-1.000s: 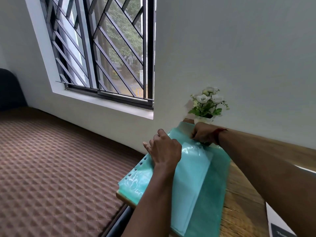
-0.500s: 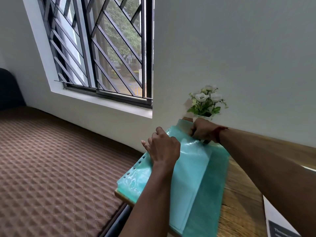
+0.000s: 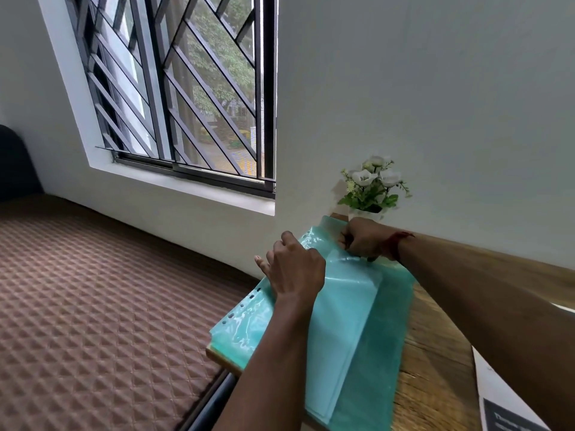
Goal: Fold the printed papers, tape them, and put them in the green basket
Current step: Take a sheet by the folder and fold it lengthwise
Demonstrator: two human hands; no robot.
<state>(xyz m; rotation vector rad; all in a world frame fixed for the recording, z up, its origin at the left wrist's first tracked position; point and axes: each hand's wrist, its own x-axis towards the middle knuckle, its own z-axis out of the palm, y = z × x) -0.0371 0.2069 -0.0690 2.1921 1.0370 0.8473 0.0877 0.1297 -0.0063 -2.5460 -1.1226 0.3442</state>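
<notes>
A green file folder (image 3: pixel 376 362) with clear punched plastic sleeves (image 3: pixel 245 325) lies on the wooden table (image 3: pixel 435 377). My left hand (image 3: pixel 295 269) rests knuckles up on the sleeves near their punched edge, fingers curled over them. At the folder's far end my right hand (image 3: pixel 364 241) pinches the top edge of a sleeve. A pale sheet (image 3: pixel 339 334) shows inside the sleeves. A printed paper (image 3: pixel 510 412) lies at the bottom right corner, cut off by the frame. No green basket is in view.
A small pot of white flowers (image 3: pixel 373 185) stands against the wall just beyond my right hand. The table's left edge (image 3: pixel 221 359) drops to a brown patterned floor (image 3: pixel 93 306). A barred window (image 3: pixel 186 98) is at the upper left.
My right hand has lifted the sleeve's far edge slightly. My left hand has stayed on the sleeves. The camera view shifted a little.
</notes>
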